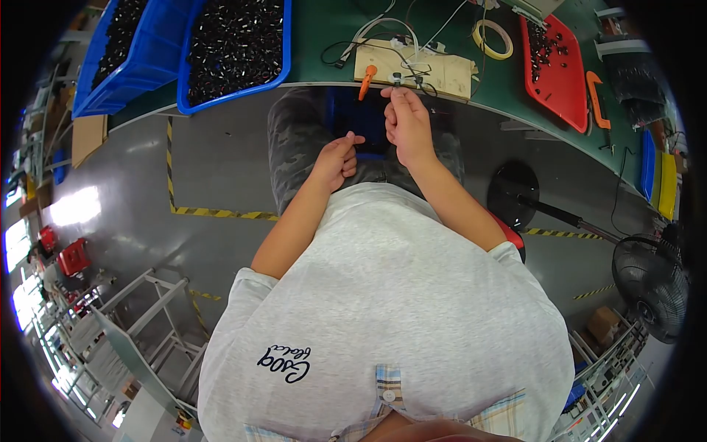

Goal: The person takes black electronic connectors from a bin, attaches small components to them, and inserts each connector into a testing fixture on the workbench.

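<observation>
1. We have the right hand (409,127) at the front edge of the wooden board (375,62), its thumb and fingertips drawn together just beside the small fitting (397,77). We cannot tell whether a piece is pinched there.
2. Our left hand (338,159) is over the lap, fingers curled, thumb close to the forefinger; whether it grips anything, we cannot tell.
3. We judge the fitting light, stiff and perhaps slick, best taken by its sides with thumb and forefinger. The thin cables (361,34) behind it look soft, and their joints may be fragile, so we would not tug them.
4. On the green bench (313,46) we count one board, one orange clamp (367,78) at its front, one tape roll (493,40), one red tray (564,97) and, right of that, one orange tool (594,101).
5. We count two blue containers, a bin (145,60) and a tray (234,99); the black pieces (234,51) are too many to count.
</observation>
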`<state>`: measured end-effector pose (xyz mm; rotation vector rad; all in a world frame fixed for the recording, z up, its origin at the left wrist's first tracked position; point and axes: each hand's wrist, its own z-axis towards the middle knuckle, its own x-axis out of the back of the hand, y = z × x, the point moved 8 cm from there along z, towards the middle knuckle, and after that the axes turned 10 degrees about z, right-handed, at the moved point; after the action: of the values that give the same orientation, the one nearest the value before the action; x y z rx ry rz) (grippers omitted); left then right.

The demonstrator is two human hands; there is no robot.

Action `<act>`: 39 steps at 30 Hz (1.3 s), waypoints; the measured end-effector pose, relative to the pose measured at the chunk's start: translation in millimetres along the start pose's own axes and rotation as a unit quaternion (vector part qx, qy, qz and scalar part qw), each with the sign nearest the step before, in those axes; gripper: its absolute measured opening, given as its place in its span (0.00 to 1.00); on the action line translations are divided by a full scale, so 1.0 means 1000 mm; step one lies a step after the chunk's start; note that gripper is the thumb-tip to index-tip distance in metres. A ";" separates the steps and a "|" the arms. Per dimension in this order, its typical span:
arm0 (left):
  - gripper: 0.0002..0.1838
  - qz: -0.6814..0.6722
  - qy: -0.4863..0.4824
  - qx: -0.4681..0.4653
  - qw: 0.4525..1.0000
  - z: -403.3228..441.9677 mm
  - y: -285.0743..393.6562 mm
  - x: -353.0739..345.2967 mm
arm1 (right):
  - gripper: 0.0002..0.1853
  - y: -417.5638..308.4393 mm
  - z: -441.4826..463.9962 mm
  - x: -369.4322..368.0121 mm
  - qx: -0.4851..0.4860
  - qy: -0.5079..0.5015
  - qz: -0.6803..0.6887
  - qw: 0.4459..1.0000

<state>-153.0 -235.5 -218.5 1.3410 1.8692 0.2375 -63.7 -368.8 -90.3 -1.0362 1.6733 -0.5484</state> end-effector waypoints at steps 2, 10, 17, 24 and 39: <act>0.19 0.003 0.005 0.004 1.000 0.000 0.000 -0.001 | 0.12 0.002 0.000 0.002 0.003 0.007 0.013 1.000; 0.18 -0.004 0.013 0.012 1.000 0.000 0.000 0.000 | 0.11 -0.002 0.002 0.002 0.005 -0.009 0.006 1.000; 0.17 -0.009 0.013 0.020 1.000 0.002 -0.003 0.000 | 0.12 0.005 0.003 0.003 -0.027 0.012 0.086 0.996; 0.16 -0.015 0.012 0.021 1.000 0.003 -0.002 0.001 | 0.12 0.001 0.004 0.006 -0.020 0.009 0.042 0.999; 0.15 -0.028 0.019 0.039 0.999 0.007 -0.003 0.003 | 0.12 0.001 0.001 0.000 -0.041 0.004 0.100 0.994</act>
<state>-150.3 -236.3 -226.2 1.3432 1.9616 0.1635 -62.9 -368.0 -91.2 -0.9114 1.7949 -0.3560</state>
